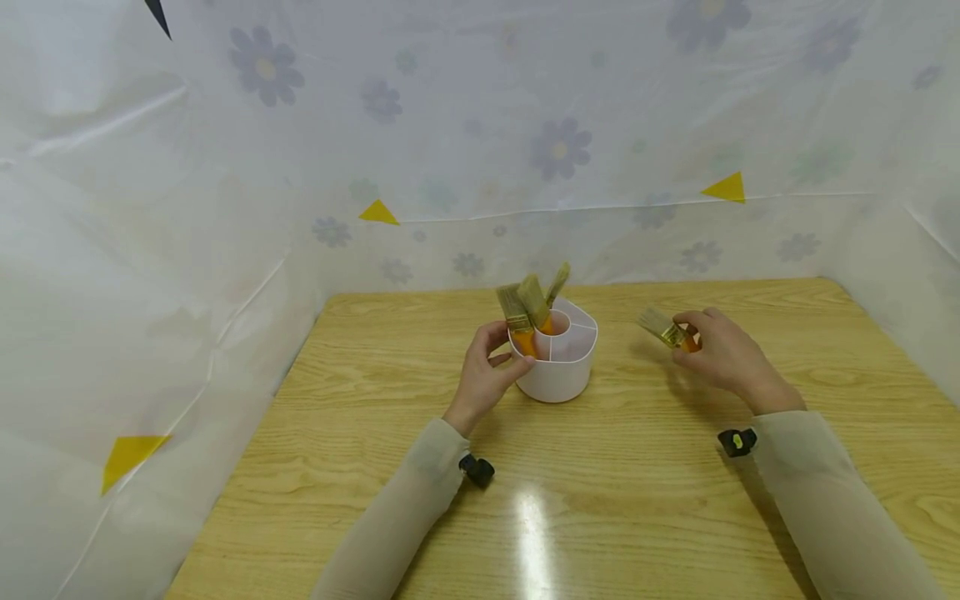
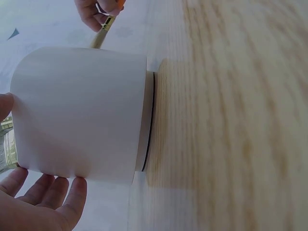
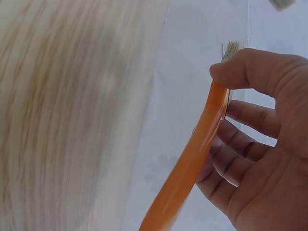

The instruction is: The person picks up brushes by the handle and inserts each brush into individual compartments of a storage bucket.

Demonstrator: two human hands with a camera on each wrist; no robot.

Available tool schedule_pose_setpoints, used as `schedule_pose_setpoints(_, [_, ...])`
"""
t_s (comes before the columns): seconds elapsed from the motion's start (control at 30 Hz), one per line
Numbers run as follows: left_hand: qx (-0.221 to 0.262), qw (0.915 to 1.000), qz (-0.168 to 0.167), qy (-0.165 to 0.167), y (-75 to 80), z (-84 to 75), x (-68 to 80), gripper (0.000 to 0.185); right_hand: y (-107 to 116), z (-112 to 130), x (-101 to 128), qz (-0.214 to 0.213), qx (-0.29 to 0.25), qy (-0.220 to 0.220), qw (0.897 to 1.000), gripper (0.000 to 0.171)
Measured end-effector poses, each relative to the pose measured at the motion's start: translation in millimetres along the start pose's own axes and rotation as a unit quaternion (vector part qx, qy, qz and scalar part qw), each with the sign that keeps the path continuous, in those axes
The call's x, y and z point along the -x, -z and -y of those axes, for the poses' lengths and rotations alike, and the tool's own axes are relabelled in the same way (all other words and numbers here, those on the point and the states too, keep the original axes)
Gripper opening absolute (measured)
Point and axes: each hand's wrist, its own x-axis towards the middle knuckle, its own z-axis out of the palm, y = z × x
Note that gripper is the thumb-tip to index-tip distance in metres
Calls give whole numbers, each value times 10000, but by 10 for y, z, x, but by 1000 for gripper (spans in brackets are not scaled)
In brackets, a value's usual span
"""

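A white round organizer (image 1: pixel 558 382) with divided compartments and a round middle cup stands upright on the table. Three flat paintbrushes (image 1: pixel 534 302) lean in it, bristles up, their orange handles partly hidden inside. My left hand (image 1: pixel 482 379) grips the organizer's left side, thumb at the near rim; in the left wrist view its fingertips (image 2: pixel 77 195) press on the white wall. Right of the organizer, above the table, my right hand (image 1: pixel 726 354) pinches another paintbrush (image 3: pixel 192 154) near its metal band, between thumb and fingers. Its bristles point toward the upper left in the head view.
The wooden table (image 1: pixel 637 500) extends around both hands, with a bright reflection near the front. A white flowered sheet (image 1: pixel 480 125) hangs behind it and along the sides, bearing yellow triangular patches (image 1: pixel 726 188). Black cameras (image 1: pixel 477 471) sit on both wrists.
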Motion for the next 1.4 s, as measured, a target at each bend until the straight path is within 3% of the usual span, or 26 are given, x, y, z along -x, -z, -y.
schedule_pose_setpoints(1.4, [100, 9999, 0, -15, -9, -4, -2, 58, 10, 248, 21, -589, -55, 275, 9979, 52])
